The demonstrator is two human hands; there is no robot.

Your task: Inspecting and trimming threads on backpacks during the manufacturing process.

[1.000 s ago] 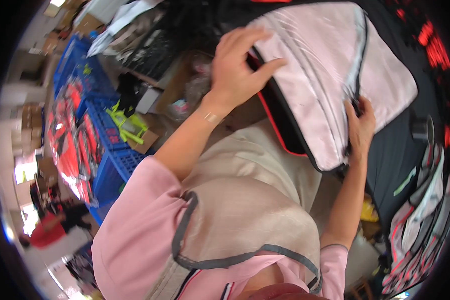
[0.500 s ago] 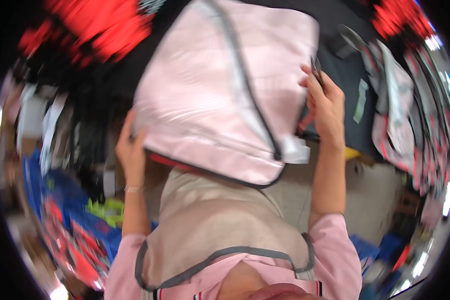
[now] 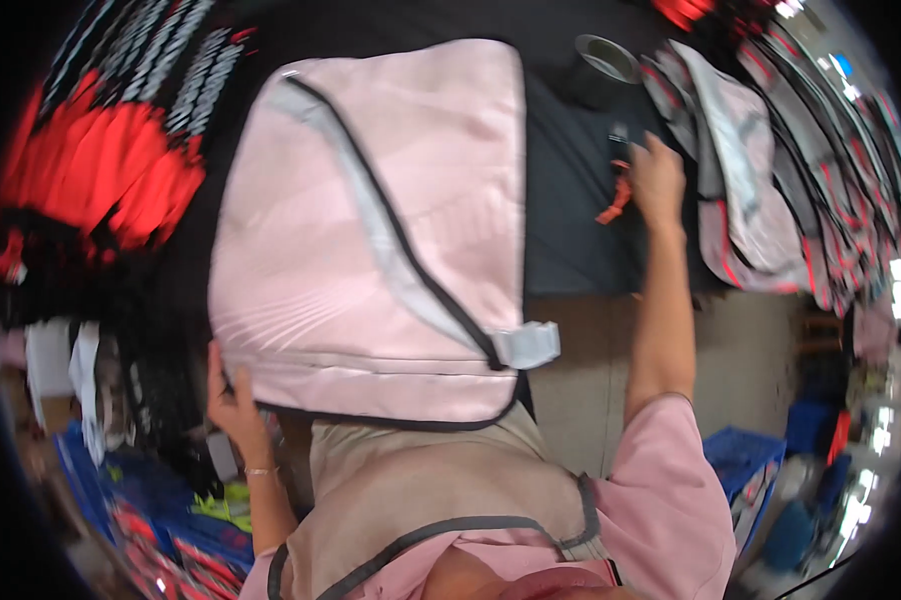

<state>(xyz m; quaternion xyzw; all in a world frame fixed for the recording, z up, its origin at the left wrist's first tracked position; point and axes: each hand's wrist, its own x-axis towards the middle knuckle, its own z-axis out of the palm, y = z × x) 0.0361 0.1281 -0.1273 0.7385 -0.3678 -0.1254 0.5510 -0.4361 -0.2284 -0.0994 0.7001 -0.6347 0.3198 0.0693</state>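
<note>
A pink sewn fabric panel [image 3: 301, 230] lies over the black table, its lower end reaching to my waist. It has black edge binding, a grey diagonal band with a dark zip [image 3: 396, 220], and a white label [image 3: 533, 345] sticking out at its lower right. My left hand [image 3: 239, 405] pinches the panel's lower left edge, part of the fingers hidden beneath it. To the right of the panel, my right hand [image 3: 659, 180] is held over the table with curled fingers on small dark snips [image 3: 621, 150]. An orange strip [image 3: 618, 198] hangs by them.
A dark round cup [image 3: 606, 65] stands at the far right of the black tabletop [image 3: 571, 240]. Beside it are stacked pink and grey pieces [image 3: 756, 190]. Red pieces with patterned straps [image 3: 111, 165] lie at the far left. Blue crates [image 3: 81, 480] stand low at left.
The panel has shifted left and toward me, lying flatter, with my left hand moving along with it. My right hand has moved away from the panel's right edge, carrying the snips over the table.
</note>
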